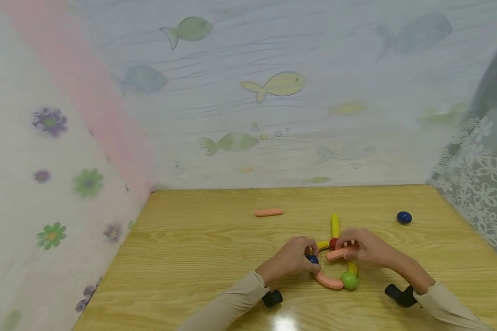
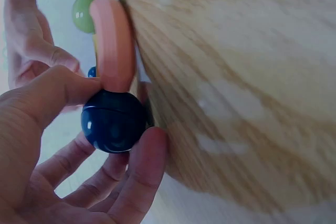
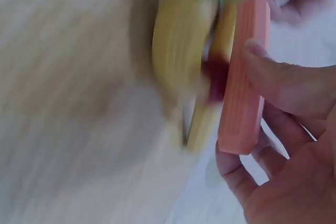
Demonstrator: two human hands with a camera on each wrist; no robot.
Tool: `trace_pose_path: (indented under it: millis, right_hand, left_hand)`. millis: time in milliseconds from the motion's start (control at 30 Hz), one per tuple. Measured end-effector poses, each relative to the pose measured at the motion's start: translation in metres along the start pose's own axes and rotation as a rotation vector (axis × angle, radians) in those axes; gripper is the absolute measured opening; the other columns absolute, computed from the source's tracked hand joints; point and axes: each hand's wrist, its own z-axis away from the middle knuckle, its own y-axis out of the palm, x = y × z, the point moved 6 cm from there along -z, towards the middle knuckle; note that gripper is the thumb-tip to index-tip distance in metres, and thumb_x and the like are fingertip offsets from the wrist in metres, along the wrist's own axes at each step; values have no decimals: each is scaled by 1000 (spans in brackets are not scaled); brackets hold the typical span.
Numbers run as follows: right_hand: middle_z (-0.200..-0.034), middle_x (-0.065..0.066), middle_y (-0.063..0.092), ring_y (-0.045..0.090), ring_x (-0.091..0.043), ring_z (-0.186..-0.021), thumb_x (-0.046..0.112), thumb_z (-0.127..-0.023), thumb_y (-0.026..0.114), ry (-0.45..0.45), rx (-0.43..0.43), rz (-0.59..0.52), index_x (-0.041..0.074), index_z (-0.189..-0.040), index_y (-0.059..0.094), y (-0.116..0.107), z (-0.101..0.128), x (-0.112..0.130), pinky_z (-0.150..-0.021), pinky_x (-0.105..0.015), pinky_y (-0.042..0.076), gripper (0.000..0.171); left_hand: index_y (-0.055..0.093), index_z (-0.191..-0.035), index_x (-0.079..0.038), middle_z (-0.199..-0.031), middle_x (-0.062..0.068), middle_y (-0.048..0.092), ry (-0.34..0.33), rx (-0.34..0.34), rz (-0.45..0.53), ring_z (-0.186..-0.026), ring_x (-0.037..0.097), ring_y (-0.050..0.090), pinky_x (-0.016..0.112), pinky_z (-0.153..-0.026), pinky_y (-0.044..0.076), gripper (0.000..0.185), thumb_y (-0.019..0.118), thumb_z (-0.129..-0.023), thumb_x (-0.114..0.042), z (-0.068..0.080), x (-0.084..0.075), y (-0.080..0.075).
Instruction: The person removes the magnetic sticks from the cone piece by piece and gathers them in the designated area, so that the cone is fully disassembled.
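On the table, colored bars and balls form a ring. My left hand pinches a dark blue ball between thumb and fingers at the ring's left side. From that ball a curved coral bar runs to a green ball. A yellow bar rises from the green ball, and a curved yellow bar meets a red ball at the far side. Another yellow bar points away from the red ball. My right hand holds a straight coral bar over the ring.
A loose coral bar lies farther back on the wooden table. Toward the back right sits another dark blue ball. A wall with painted fish borders the far edge. Black wrist devices show below both sleeves.
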Motion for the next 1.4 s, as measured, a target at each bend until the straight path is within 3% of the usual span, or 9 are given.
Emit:
trace_pose_path:
  millis: [200,367,500,867,1167,1400]
  right_hand:
    - [-89,-1,65,50,-5,-69,8,-82,73,110,-89,38,12,-95,70,-31,13,-14,-56,-26,43,14]
    - [-88,-1,65,51,-5,-70,8,-81,74,206,-121,104,11,-93,70,-40,23,-39,-56,-26,44,14]
    - [-88,-2,65,51,-7,-69,5,-79,74,268,-122,134,8,-91,70,-46,34,-55,-56,-26,43,13]
    - [-81,0,63,51,-5,-63,3,-78,74,341,-37,164,4,-88,69,-55,47,-86,-54,-25,43,11]
    - [-78,1,58,49,-10,-62,-2,-79,69,406,69,129,6,-88,65,-57,47,-85,-53,-27,42,13]
    - [-77,2,58,51,-10,-64,-1,-79,70,385,84,166,7,-85,64,-58,44,-84,-55,-27,45,11]
  left_hand:
    - [64,-85,-17,-74,-8,51,-39,5,10,-64,3,44,15,-54,39,18,79,-77,-22,1,3,-1]
    - [65,-86,-16,-73,-6,51,-85,24,63,-63,4,44,17,-53,39,17,78,-79,-24,4,8,1]
    - [65,-88,-15,-75,-6,53,-84,31,72,-65,4,45,17,-55,40,18,78,-80,-25,5,9,0]
    - [68,-94,-14,-85,-4,56,-69,-10,37,-77,5,49,17,-63,43,18,77,-80,-23,7,17,-9]
    - [70,-101,-11,-97,0,58,-97,-72,52,-86,12,53,20,-71,46,19,73,-83,-14,10,30,-23]
    - [70,-105,-10,-105,3,60,-94,-135,25,-96,14,55,22,-80,47,20,71,-85,-10,7,39,-32]
